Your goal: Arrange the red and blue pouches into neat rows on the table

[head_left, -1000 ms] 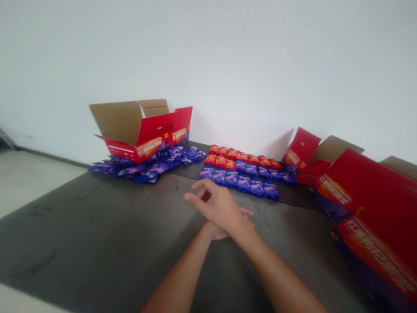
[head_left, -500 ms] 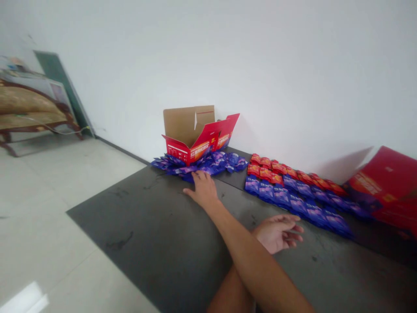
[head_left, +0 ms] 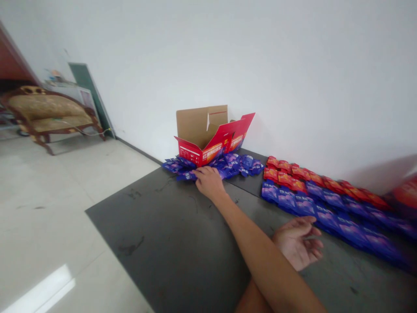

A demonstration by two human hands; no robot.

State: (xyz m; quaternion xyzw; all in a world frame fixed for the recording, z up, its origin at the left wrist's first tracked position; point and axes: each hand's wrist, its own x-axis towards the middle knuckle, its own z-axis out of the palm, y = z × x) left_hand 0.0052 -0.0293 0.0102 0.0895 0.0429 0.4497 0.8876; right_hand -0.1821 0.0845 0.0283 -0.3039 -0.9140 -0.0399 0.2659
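My right hand (head_left: 209, 181) reaches across to the left, onto the near edge of a loose pile of blue packets (head_left: 228, 164). Its fingers curl down onto the packets. The pile lies around an open red and brown carton (head_left: 208, 134) standing by the wall. My left hand (head_left: 299, 243) rests palm up on the dark mat (head_left: 182, 243), under my right forearm, fingers loosely bent and empty. It is just in front of a neat row of blue packets (head_left: 312, 206), with a row of red packets (head_left: 302, 176) behind.
A white wall runs behind the packets. A blurred red carton (head_left: 405, 193) shows at the right edge. Pale tiled floor (head_left: 58, 217) lies left of the mat, with a wooden sofa (head_left: 48, 113) and leaning boards at the far left.
My hands were crossed together over the mat. My right hand has since stretched left to the blue pile and curled onto it, my left hand turned palm up, and my view swung left.
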